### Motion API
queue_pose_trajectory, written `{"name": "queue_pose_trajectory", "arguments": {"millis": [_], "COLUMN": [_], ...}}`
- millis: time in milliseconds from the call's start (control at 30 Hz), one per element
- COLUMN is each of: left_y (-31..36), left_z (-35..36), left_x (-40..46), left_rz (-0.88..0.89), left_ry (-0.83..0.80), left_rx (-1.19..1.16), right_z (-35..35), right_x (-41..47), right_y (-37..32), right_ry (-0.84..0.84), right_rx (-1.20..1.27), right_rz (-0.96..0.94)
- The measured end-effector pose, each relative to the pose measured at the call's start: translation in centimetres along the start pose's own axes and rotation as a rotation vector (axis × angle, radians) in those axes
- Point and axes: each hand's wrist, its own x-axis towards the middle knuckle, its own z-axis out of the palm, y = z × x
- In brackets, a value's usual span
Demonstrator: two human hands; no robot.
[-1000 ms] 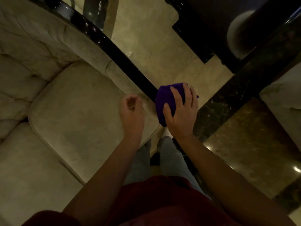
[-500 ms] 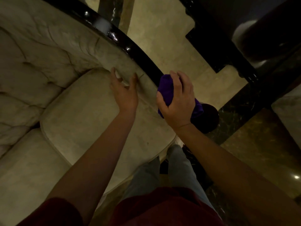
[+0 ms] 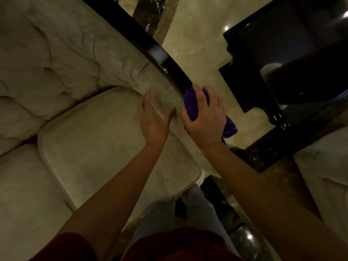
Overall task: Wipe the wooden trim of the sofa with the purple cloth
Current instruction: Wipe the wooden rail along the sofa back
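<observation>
The dark glossy wooden trim [image 3: 150, 48] runs diagonally along the top of the cream sofa arm [image 3: 105, 59]. My right hand [image 3: 205, 117] presses the bunched purple cloth [image 3: 192, 104] onto the near end of that trim; a tail of the cloth hangs out past my palm on the right. Fingers spread, my left hand [image 3: 152, 117] lies flat against the padded inner side of the arm, just left of the cloth, holding nothing.
A cream seat cushion [image 3: 105, 147] lies below my left hand. Polished marble floor [image 3: 199, 42] is beyond the trim. A dark glossy table [image 3: 282, 72] stands at the right, and a second pale seat [image 3: 323, 166] sits at the right edge. My legs are below.
My left hand went from a loose fist above the cushion to flat on the padded arm. My right hand slid the cloth further up along the trim.
</observation>
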Motion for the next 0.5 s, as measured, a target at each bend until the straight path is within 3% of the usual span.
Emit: {"name": "queue_pose_trajectory", "arguments": {"millis": [167,500], "left_y": [1.0,0.2], "left_z": [-1.6,-2.5], "left_x": [5.5,8.2], "left_rz": [-0.030,0.014], "left_ry": [0.153,0.004], "left_rx": [-0.049,0.036], "right_z": [0.8,3.1], "right_x": [4.5,9.2], "right_y": [-3.3,-6.9], "right_ry": [-0.083,-0.118], "right_rx": [-0.108,-0.335], "right_rz": [-0.039,-0.181]}}
